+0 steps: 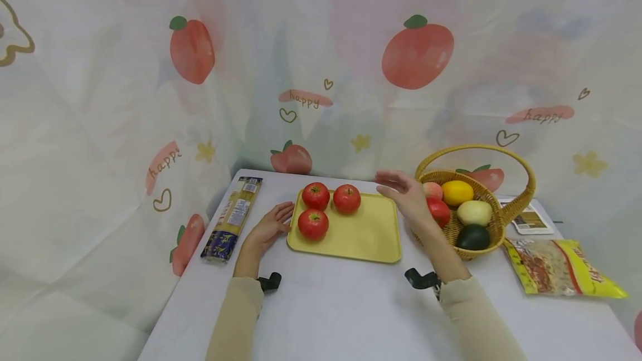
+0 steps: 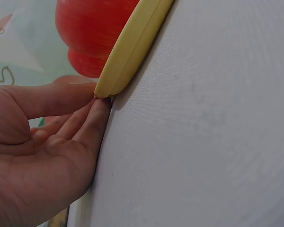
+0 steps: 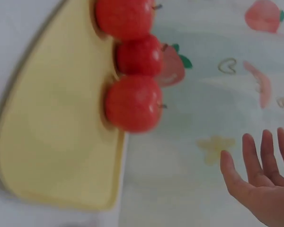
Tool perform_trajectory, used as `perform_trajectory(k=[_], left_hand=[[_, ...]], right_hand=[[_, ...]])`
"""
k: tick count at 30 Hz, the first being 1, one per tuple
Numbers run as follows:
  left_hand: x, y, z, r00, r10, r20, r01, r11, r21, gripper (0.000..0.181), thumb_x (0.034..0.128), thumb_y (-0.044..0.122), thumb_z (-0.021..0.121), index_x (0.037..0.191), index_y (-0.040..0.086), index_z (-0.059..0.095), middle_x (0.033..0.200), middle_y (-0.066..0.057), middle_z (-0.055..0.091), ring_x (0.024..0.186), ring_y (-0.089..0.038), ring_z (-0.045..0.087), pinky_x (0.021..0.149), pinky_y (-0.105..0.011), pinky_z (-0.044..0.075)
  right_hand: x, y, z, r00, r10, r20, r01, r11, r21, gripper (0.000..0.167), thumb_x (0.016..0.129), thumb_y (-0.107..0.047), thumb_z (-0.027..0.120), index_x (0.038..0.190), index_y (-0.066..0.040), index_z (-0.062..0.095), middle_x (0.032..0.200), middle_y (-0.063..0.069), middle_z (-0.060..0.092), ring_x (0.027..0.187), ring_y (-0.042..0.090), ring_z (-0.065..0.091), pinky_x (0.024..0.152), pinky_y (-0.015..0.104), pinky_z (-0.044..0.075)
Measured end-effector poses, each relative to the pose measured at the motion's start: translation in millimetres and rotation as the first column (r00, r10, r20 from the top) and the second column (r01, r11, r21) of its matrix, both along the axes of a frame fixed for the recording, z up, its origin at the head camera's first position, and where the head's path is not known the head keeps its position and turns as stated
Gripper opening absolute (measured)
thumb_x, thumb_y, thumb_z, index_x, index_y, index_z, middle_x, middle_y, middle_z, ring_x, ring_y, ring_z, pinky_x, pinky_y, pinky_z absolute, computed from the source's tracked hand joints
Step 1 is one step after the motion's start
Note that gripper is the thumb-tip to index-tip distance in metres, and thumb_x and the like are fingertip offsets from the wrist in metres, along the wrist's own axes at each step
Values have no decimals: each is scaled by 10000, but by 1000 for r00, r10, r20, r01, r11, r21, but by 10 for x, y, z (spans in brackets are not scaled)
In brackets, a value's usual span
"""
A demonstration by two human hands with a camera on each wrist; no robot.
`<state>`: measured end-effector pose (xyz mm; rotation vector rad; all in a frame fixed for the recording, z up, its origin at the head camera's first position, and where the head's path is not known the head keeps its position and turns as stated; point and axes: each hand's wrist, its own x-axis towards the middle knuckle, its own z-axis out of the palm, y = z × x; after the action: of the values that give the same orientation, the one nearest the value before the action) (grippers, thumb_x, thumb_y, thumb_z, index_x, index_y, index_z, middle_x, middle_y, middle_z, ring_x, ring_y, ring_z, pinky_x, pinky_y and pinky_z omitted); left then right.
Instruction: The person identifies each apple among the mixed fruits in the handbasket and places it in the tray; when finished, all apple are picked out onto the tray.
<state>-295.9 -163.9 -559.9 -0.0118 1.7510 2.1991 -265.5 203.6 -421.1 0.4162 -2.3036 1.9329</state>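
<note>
Three red apples sit together at the left of a yellow tray (image 1: 368,233): a back-left apple (image 1: 315,196), a back-right apple (image 1: 347,199) and a front apple (image 1: 313,224). My left hand (image 1: 270,227) rests at the tray's left edge, its thumb and fingertips touching the rim (image 2: 128,56) in the left wrist view. Raised between the tray and a wicker basket (image 1: 519,208), my right hand (image 1: 405,196) has its fingers apart and nothing in them. In the right wrist view, the same hand (image 3: 265,182) is away from the apples.
Inside the basket are a yellow lemon-like fruit (image 1: 457,193), a pale round fruit (image 1: 474,213), a dark green avocado-like fruit (image 1: 473,237) and a red fruit (image 1: 438,211). A noodle packet (image 1: 233,216) lies left. A yellow food bag (image 1: 564,269) lies right, before a white package (image 1: 529,219).
</note>
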Motion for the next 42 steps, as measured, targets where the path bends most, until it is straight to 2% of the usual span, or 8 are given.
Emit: perform_trajectory(k=[9,16,21,24,29,34,36,42], left_hand=[[10,17,23,1000,8,6,-8,1000,-3,907,782,-306,498,1602,38,320,1673,-152,334,1567,-288,274,1266,-438,264],[15,32,20,1000,14,10,-14,1000,7,904,781,-312,494,1599,34,322,1671,-157,337,1566,-288,277,1267,-436,263],[13,32,13,1000,1,-11,-1,1000,7,894,791,-311,481,1603,16,300,1676,-176,318,1571,-301,262,1269,-442,253],[7,24,4,1000,-4,-20,4,1000,11,906,784,-316,480,1608,6,289,1677,-185,312,1571,-308,258,1271,-442,247],[11,12,-4,1000,-7,-22,7,1000,16,917,777,-314,489,1612,6,285,1678,-180,310,1571,-302,260,1271,-435,248],[13,5,18,1000,-8,-29,8,1000,8,901,790,-304,484,1611,12,290,1676,-177,315,1570,-302,262,1270,-435,253],[8,6,26,999,-9,-31,9,1000,4,896,792,-300,484,1608,18,298,1675,-173,321,1569,-298,266,1269,-432,256],[18,6,28,1000,-13,-27,14,1000,14,895,793,-303,485,1607,20,297,1675,-174,319,1569,-294,264,1272,-427,252]], right_hand=[[63,669,225,997,-70,-12,69,995,-64,430,977,-121,733,1369,22,629,1208,55,749,1074,62,701,889,154,566],[97,1040,324,988,-154,30,151,984,100,412,1008,-177,694,1383,-24,616,1178,-31,743,1033,29,698,858,153,575],[25,1284,336,990,-120,72,111,987,113,380,996,-160,710,1352,-56,625,1103,-128,741,1009,12,700,835,168,588],[-31,1401,310,992,-104,77,92,985,144,413,995,-154,711,1370,-23,599,1096,-155,729,993,-16,696,834,183,595],[-144,1552,208,991,-114,75,88,954,287,479,991,-130,709,1397,70,553,1107,-137,717,945,-58,682,813,185,601],[-287,1691,74,990,-54,132,-6,909,417,546,972,-130,727,1444,59,527,1289,107,701,1030,-19,680,827,173,584],[-341,1742,33,987,-7,159,-68,883,464,597,951,-133,753,1473,29,514,1400,235,622,1130,69,677,850,167,571],[-527,1837,-97,951,185,248,-283,843,458,746,853,-56,831,1507,22,481,1478,267,556,1337,353,582,941,194,554]])
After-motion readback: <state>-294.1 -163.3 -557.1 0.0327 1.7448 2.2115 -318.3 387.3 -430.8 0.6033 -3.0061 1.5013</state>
